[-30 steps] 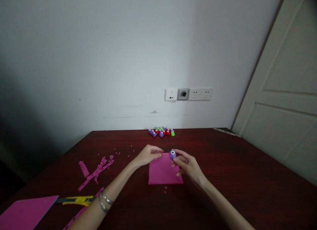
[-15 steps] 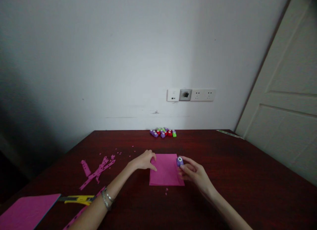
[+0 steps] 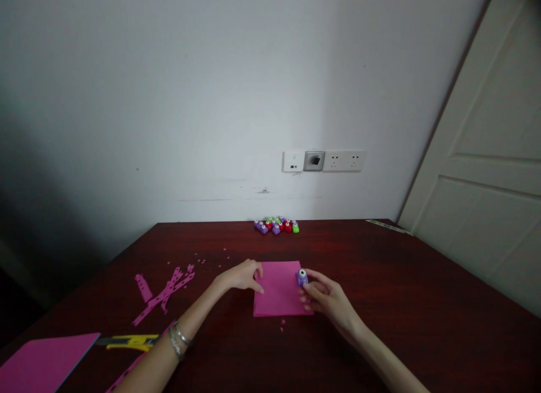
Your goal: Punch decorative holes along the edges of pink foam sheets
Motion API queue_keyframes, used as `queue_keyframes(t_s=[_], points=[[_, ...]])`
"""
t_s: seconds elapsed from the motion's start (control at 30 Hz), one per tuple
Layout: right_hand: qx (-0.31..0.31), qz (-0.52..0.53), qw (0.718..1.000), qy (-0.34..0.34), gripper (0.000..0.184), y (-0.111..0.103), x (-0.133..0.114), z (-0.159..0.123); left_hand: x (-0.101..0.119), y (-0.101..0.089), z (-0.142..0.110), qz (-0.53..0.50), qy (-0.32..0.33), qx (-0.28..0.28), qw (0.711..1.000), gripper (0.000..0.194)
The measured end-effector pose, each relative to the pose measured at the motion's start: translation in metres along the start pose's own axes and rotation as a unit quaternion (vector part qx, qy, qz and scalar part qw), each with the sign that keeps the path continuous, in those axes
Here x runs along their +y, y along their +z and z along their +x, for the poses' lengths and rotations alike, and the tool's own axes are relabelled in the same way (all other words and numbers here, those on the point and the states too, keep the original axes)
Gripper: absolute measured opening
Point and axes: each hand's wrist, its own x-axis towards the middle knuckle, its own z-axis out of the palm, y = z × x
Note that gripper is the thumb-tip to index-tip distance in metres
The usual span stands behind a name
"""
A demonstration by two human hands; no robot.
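A square pink sheet of paper (image 3: 276,294), which looks like a stack, lies in front of me on the table. At its left edge rests my left hand (image 3: 247,275), open, with thumb and fingers apart and touching the paper. My right hand (image 3: 327,297) pinches a small purple craft punch (image 3: 301,278) with a white button between thumb and index finger, over the paper's right edge. The other right fingers are curled below it. Whether the punch touches the paper, I cannot tell.
Several coloured craft punches (image 3: 276,226) stand by the wall. Punched pink strips (image 3: 164,294) and tiny scraps lie to the left. A yellow utility knife (image 3: 133,341) sits beside a larger pink sheet (image 3: 46,362) at front left. A thin strip (image 3: 386,226) lies at back right.
My right hand has brought the craft punch slightly left, further over the paper's right edge. My left hand stays at the left edge. The whole view has shifted a little.
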Motion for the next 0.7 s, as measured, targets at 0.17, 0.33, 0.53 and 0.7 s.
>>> queue_keyframes(t_s=[0.17, 0.33, 0.53, 0.7], points=[[-0.008, 0.02, 1.0, 0.011, 0.052, 0.0024, -0.0024, -0.0036, -0.0021, 0.0031, 0.0018, -0.039, -0.014, 0.003, 0.999, 0.037], [-0.017, -0.001, 1.0, 0.014, 0.05, 0.0022, 0.0, -0.0031, 0.0007, 0.0017, -0.0007, -0.077, -0.002, -0.004, 0.997, 0.025], [-0.034, -0.026, 0.999, 0.015, 0.047, 0.0004, 0.0048, -0.0011, 0.0028, -0.0009, -0.0029, -0.19, -0.051, -0.029, 0.98, 0.025], [-0.043, -0.03, 0.999, 0.015, 0.048, 0.0032, 0.0004, -0.0053, 0.0008, -0.0068, -0.0064, -0.234, -0.051, -0.044, 0.97, 0.028]])
